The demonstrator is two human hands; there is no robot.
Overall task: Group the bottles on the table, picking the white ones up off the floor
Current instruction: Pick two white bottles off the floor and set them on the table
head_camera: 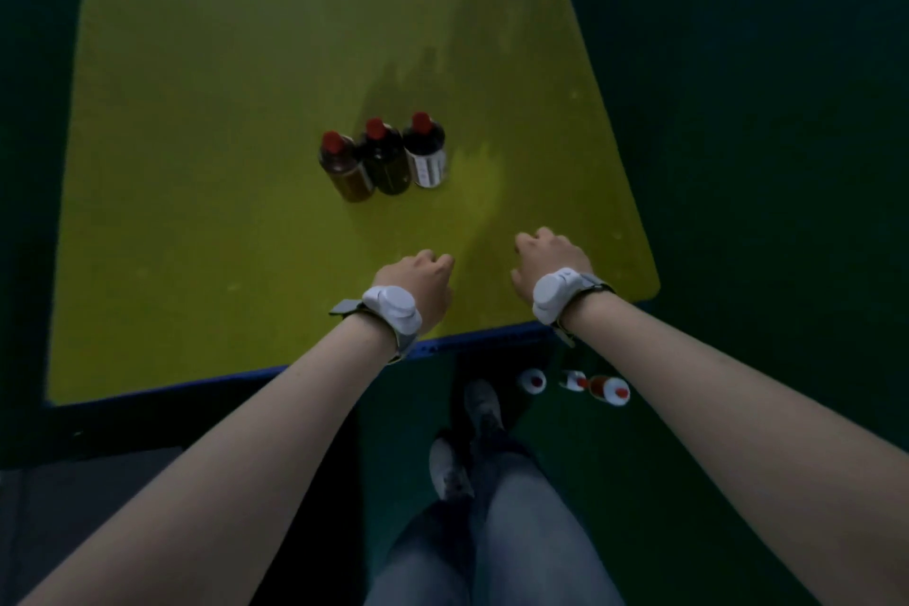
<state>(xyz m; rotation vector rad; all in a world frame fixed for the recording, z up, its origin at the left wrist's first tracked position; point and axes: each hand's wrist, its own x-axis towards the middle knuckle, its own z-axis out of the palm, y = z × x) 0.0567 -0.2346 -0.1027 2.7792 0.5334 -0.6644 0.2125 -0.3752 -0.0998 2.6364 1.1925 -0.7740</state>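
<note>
Three dark bottles with red caps stand close together in a row on the yellow table [196, 162]: a brown one [344, 170] on the left, a dark one [386, 160] in the middle, and one with a white label [425, 153] on the right. Three white bottles with red caps are on the dark green floor beneath the table's near right edge: one [532, 380], a second [573, 380] and a third [610, 390]. My left hand [418, 278] and my right hand [551, 256] hover over the table's near edge, fingers curled, holding nothing.
The table has a blue front rim [246, 381]. My legs and grey shoes [484, 401] stand on the floor just left of the white bottles. A white sensor band sits on each wrist. The room is dim.
</note>
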